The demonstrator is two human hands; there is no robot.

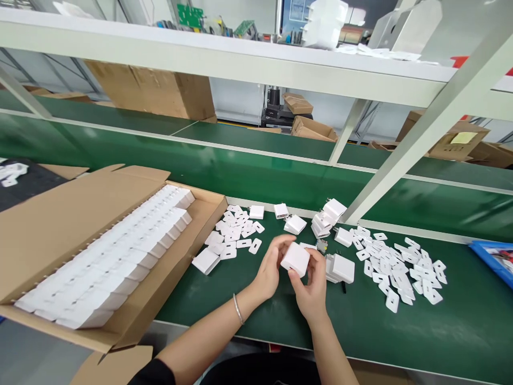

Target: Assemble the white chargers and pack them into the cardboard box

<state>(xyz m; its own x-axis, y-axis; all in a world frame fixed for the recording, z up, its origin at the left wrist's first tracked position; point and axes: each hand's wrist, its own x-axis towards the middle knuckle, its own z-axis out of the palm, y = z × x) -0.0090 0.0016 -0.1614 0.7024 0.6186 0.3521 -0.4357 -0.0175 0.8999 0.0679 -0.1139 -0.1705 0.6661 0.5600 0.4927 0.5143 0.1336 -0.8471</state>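
Between my two hands is a white charger housing [295, 259], held up over the green bench. My left hand [271, 267] grips its left side, and my right hand [311, 286] has thumb and fingers on its lower right. Just right of my right hand lie white chargers [340, 268] close together. Behind my hands are more white chargers [295, 224] and a small grey-yellow part [321, 246]. Loose white end plates [390, 267] are spread to the right, and another scatter of end plates [234, 227] lies to the left beside a white housing [206, 261].
An open cardboard box [212, 206] holding rows of white chargers [120, 256] stands at the left. A slanted white post [417, 139] meets the bench's back edge. A shelf [224, 56] runs overhead. A blue tray [491, 262] is at the right edge.
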